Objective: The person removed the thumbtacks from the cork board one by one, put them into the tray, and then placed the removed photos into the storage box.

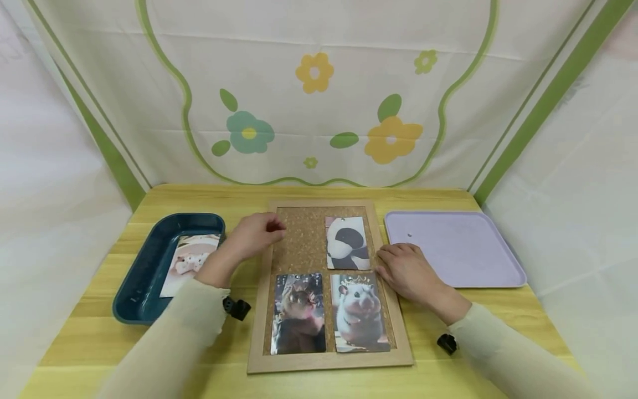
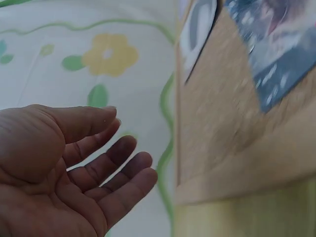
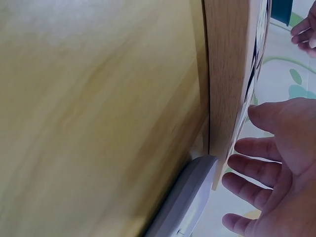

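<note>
A wood-framed corkboard (image 1: 301, 244) lies in the middle of the table. Three picture cards sit on it: a panda card (image 1: 347, 244) at upper right, a white hamster card (image 1: 360, 313) at lower right and a darker animal card (image 1: 299, 313) at lower left. My left hand (image 1: 251, 235) hovers over the board's left side, its fingers loosely bent with nothing between them. In the left wrist view, the thumb and fingers of the left hand (image 2: 84, 163) stand apart. My right hand (image 1: 408, 271) is at the board's right frame, fingers relaxed and holding nothing.
To the left stands a dark teal tray (image 1: 144, 271) with another picture card (image 1: 186, 263) in it, partly behind my left wrist. A flat lilac tray (image 1: 463, 249) lies at the right, bearing a tiny shiny pin (image 1: 410, 235). Behind the table hangs a flowered curtain (image 1: 319, 116).
</note>
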